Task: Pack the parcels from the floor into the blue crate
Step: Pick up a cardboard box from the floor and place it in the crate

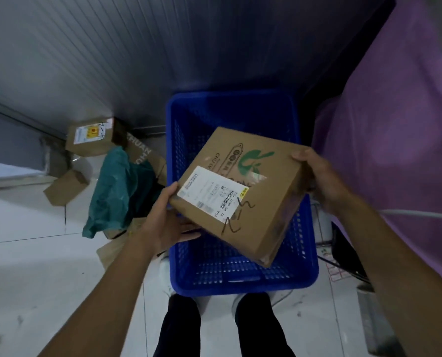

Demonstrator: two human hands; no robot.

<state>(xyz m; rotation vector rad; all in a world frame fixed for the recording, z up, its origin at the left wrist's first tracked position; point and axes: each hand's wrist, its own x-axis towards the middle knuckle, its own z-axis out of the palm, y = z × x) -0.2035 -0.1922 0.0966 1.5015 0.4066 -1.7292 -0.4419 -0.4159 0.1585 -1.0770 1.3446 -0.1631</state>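
Observation:
A flat cardboard parcel (pixel 243 191) with a white shipping label, a green logo and black pen marks hangs tilted over the blue crate (pixel 240 279). My left hand (pixel 168 220) supports its near left corner from below. My right hand (pixel 320 176) grips its far right edge. The crate's perforated floor shows under the parcel; I see nothing else lying in it. On the floor to the left lie more parcels: a labelled brown box (pixel 91 139), a small brown box (pixel 66 186) and a teal plastic bag (pixel 116 191).
A grey ribbed wall runs behind the crate. A purple cloth (pixel 395 150) hangs close on the right, with a white cable across it. Flattened cardboard (pixel 111 251) lies near the crate's left side. My legs stand just in front of the crate.

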